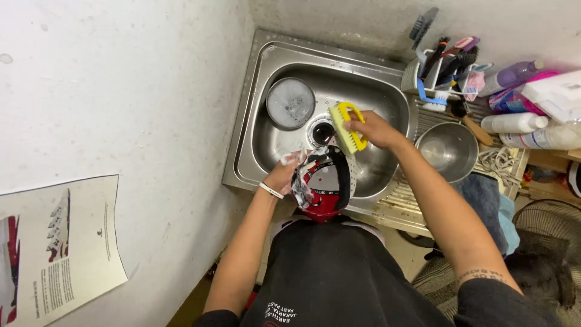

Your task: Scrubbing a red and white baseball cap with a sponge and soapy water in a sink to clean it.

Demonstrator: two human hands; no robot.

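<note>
Two hands meet over the front of a steel sink (387, 109). The right hand (372, 128) has its grip closed around a yellow scrub brush (348, 126), fingers through the looped handle, bristles facing down and toward the person. The left hand (285, 174) is wrapped around the near side of a red, black and white shoe (322, 184), holding it up at the sink's front rim; soap foam clings to the shoe and fingers. The brush sits just beyond the shoe and slightly right of it, nearly touching its upper edge, with the brush's long axis running diagonally across the shoe's length. The right hand is the one nearer the brush end of the shoe, while the left supports from the side by the wall.

Behind them in the basin lie the drain (321, 132) and a round lid (290, 103) with suds. A white wall (121, 91) crowds the left side closely. On the right, a metal bowl (448, 150) rests on the draining board, with a caddy of brushes (442, 69) and bottles (514, 123) beyond.
</note>
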